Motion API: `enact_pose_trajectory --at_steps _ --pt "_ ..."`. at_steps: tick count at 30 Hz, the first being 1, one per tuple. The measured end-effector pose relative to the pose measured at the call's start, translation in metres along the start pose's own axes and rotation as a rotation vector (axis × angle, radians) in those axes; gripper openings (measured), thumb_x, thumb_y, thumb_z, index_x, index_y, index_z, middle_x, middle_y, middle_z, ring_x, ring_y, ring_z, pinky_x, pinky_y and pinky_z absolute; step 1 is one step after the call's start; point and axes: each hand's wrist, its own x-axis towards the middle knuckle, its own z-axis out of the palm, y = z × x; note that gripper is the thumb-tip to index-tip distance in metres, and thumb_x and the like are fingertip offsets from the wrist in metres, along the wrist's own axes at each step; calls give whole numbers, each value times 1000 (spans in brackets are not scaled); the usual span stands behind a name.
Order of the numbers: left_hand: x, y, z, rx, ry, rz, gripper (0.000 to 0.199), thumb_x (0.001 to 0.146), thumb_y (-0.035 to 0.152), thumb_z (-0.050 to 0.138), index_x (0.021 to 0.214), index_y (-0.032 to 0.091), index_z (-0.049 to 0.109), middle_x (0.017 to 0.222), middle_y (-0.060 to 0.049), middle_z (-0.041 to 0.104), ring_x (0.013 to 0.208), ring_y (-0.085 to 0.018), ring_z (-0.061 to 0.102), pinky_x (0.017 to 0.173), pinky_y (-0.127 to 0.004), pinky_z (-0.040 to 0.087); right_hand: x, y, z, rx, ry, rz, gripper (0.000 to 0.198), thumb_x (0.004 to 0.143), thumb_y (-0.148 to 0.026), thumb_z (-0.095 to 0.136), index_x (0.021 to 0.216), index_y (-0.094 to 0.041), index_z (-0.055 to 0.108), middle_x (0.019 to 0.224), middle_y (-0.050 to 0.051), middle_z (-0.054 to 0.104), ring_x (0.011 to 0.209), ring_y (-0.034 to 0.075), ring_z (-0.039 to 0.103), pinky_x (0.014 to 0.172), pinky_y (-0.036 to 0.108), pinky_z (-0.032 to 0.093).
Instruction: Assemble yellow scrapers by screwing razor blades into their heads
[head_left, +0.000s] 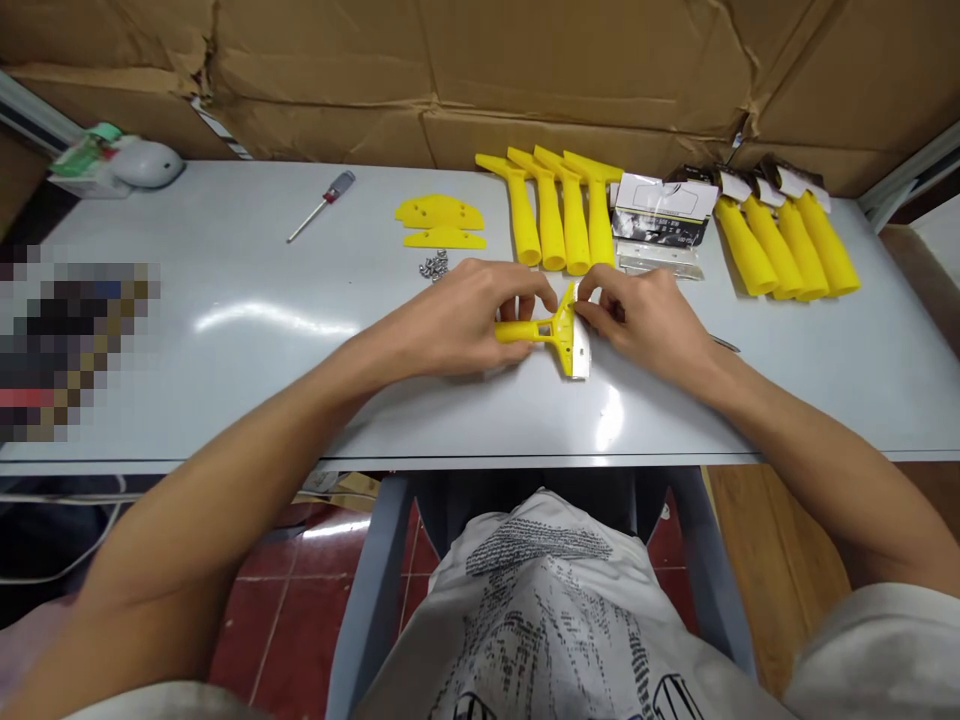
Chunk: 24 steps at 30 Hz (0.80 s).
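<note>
My left hand (469, 315) is closed around the handle of a yellow scraper (560, 345), which lies level just above or on the table. A flat metal blade (580, 352) sits along the scraper's head, with holes showing in it. At the blade's far end, the thumb and fingers of my right hand (645, 315) are pinched on it. Small screws (433, 265) lie in a pile beyond my left hand. Behind them rest flat yellow cover plates (442, 212) with holes.
Several yellow scraper handles (551, 225) stand in a row at the back. Beside them are a printed package (664, 210) and spare blades (660, 261). More yellow handles (787, 245) with dark wrapping lie right. A screwdriver (322, 205) and white mouse (146, 163) lie left.
</note>
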Motion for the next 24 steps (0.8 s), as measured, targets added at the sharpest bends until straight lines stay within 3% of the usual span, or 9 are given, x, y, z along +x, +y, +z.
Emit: enact_pose_trajectory --at_steps 4,9,14,19,21,24 --pt "0 -1 3 19 -1 -34 32 89 23 80 120 27 89 97 -1 85 87 -24 77 87 -36 52 1 -1 5 -90 -30 -14 22 117 -27 64 124 -21 83 90 9 82 82 28 72 83 37 45" --pt "-1 -3 2 33 -25 -49 34 92 24 81 124 26 92 103 -3 89 88 -25 78 90 -37 53 1 -3 5 -43 -61 -26 19 115 -19 67 120 -19 85 101 12 90 94 30 80 86 38 48" --pt "-3 -2 2 76 -66 -40 32 97 25 80 126 25 93 115 -5 91 98 -27 82 92 -39 53 1 -3 2 -11 -105 -17 10 112 -20 75 116 -19 85 95 8 88 88 27 78 85 37 48" --pt "-4 -1 0 99 -81 38 23 105 36 84 124 27 94 111 -8 89 112 -33 79 98 -45 56 1 -4 1 -21 -138 -3 7 113 -21 78 117 -21 84 94 6 86 87 26 75 83 37 45" --pt "-2 -11 -9 48 -27 54 24 111 46 82 123 29 94 115 -7 90 112 -32 78 99 -46 57 0 -5 1 -46 -140 14 9 113 -21 78 119 -21 84 94 6 86 89 26 75 81 37 43" --pt "2 -42 -27 59 195 -27 28 115 50 77 126 31 94 122 -6 91 107 -28 74 96 -46 58 -1 -6 1 -70 -142 15 11 113 -22 77 121 -20 84 94 6 86 89 26 74 79 37 40"
